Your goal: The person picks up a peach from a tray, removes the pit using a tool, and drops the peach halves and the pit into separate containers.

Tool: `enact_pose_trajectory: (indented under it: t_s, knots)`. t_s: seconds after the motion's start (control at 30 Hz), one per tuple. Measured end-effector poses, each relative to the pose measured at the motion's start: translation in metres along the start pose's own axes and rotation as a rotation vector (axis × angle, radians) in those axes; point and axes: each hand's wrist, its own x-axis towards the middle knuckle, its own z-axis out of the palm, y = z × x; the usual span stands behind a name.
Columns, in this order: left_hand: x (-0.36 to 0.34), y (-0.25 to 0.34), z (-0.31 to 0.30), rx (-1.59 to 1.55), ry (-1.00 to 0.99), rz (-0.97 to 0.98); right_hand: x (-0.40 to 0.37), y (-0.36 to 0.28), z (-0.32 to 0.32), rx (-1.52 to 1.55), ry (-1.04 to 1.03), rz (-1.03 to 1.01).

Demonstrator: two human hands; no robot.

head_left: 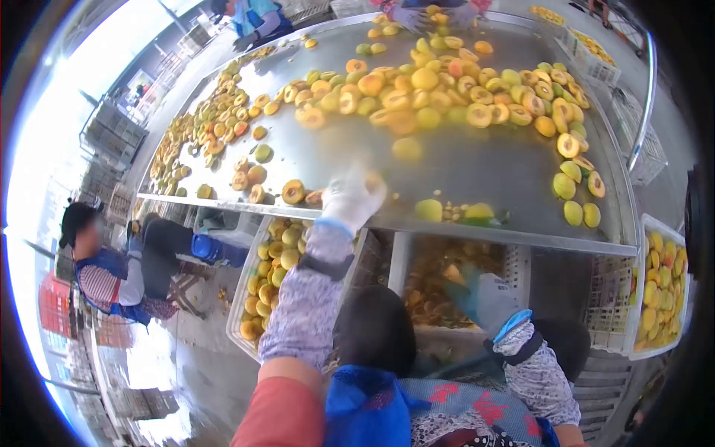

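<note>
My left hand [351, 200], in a white glove, is over the near edge of the metal sorting table. A blurred peach half [375, 182] shows at its fingers and seems gripped there. My right hand [491, 304], in a grey-white glove, is lower, over a white crate [399, 261] of peach halves [432, 298] below the table edge. Its fingertips are smeared by motion, with a pale orange piece [453, 274] beside them. Halved yellow-green peaches [417, 86] lie in a wide band across the table, some cut side up.
A crate of peach halves [257, 298] stands left of my left arm, another crate [659, 290] at far right. Across the table [514, 179] are a co-worker's gloved hands [413, 18] and another person [257, 22]. At left, a seated person [112, 268] sits on a stool.
</note>
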Motion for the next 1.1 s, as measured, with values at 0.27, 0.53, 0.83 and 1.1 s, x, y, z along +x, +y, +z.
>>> enact_pose_trajectory:
  t_s: [0.27,0.53,0.83,1.1]
  knots:
    - [-0.001,0.052,0.01,-1.079,-0.241,-0.245,0.007,-0.022,-0.029,0.228,0.305,-0.058]
    - [-0.055,0.126,0.018,-1.441,-0.147,-0.124,0.022,-0.015,-0.023,0.341,0.341,-0.025]
    - [-0.077,0.144,0.01,-1.334,-0.098,-0.078,0.018,-0.007,-0.014,0.26,0.171,0.041]
    - [-0.084,0.151,0.029,-0.714,0.336,0.167,0.025,-0.018,0.012,0.537,0.225,-0.013]
